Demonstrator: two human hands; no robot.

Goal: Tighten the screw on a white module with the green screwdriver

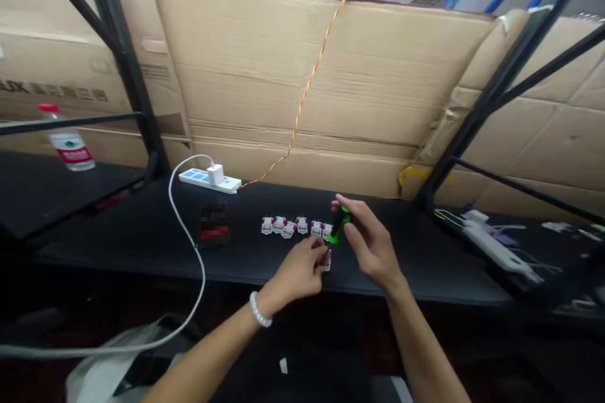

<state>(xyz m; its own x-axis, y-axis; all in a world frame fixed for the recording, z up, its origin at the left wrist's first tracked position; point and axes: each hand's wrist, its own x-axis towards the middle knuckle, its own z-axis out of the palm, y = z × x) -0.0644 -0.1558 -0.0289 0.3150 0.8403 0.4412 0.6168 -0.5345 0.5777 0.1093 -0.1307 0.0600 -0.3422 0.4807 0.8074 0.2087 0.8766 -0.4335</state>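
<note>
1. Looking down from the head camera, the view shows the person's right hand [373, 242] closed around a black and green tool [339, 225], held upright just above the black table [142, 233].
2. The left hand [297, 272], with a white bead bracelet [259, 310] at the wrist, pinches a small white part [327, 259] between its fingertips, low over the table's front edge.
3. The tool's lower end sits just above that part; whether they touch cannot be told.
4. A row of similar small white parts [295, 226] lies on the table just behind the hands.
5. A white power strip [208, 180] with a charger plugged in lies farther back, by the cardboard wall [378, 88].
6. A clear bottle [66, 138] with a red cap stands at far left; its contents cannot be made out.
</note>
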